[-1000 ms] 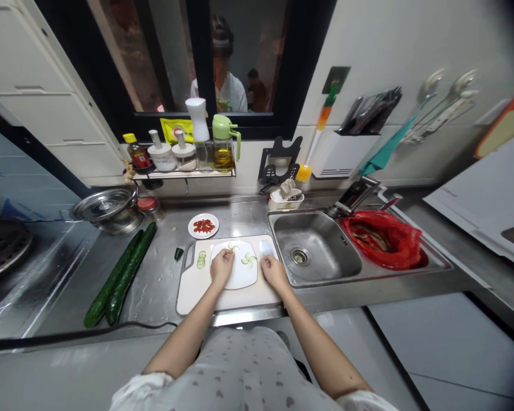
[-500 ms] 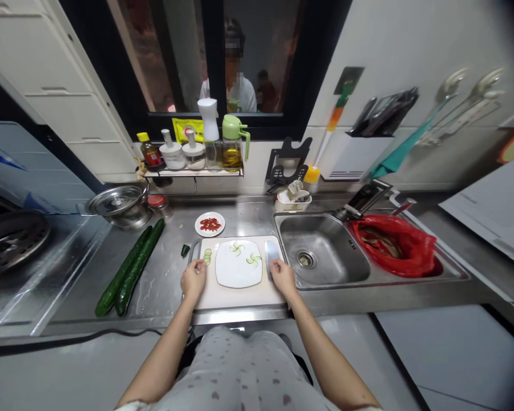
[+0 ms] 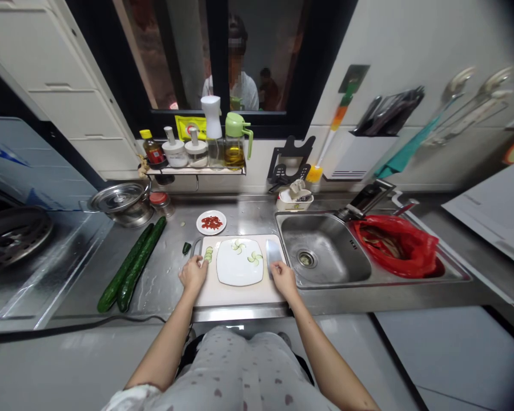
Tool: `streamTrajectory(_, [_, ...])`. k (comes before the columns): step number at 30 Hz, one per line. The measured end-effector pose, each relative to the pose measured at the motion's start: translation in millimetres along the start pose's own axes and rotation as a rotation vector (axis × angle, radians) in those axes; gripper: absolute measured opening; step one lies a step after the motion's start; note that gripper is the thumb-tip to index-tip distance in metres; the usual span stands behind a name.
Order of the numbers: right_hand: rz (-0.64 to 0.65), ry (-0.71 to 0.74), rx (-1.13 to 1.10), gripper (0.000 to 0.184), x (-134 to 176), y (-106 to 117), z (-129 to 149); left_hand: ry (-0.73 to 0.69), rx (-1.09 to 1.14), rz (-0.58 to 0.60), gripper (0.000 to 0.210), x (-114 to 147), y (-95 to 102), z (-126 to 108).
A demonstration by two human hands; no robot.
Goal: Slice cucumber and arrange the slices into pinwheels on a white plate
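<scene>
My left hand [image 3: 192,274] is at the left side of the white cutting board [image 3: 240,295], fingertips pinched at the near end of a short row of cucumber slices [image 3: 208,251]. Above the lower part of a kitchen knife [image 3: 273,250] lying flat on the board's right side is my right hand [image 3: 283,278]. Its fingers are bent together; what they hold, if anything, is hidden, as is the knife's handle. Between my hands sits a white square plate [image 3: 240,271], bearing thin cucumber pieces fanned into two pinwheels [image 3: 255,258] along its top and right.
Two whole cucumbers [image 3: 132,265] and a cucumber end [image 3: 187,248] lie left of the board. Behind it stands a small plate [image 3: 211,231] of chopped red pieces. A sink [image 3: 325,242] with a red bag [image 3: 415,251] is on the right; a condiment shelf [image 3: 197,171] hangs behind.
My left hand has shifted slightly, its fingertips now closer over the near cucumber slices. My right hand stays by the knife. The whole view has moved a little.
</scene>
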State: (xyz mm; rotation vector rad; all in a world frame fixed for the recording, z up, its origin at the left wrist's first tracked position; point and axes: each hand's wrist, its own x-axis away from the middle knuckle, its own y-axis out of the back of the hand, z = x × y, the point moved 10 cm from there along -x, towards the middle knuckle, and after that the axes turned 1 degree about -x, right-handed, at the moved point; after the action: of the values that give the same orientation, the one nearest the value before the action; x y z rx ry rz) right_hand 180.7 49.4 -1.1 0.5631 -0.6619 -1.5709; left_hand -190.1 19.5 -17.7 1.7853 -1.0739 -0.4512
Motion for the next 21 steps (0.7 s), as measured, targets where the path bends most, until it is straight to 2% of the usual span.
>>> streamTrajectory(7, [0.002, 0.013, -0.01, 0.033, -0.4, -0.1, -1.9, -0.001, -0.073, 0.011, 0.034, -1.4, -4.2, -5.2])
streamTrajectory(21, [0.017, -0.013, -0.04, 0.03, 2.1, -3.8, -8.5, 0.009, -0.015, -0.054, 0.023, 0.3, -8.0, -6.5])
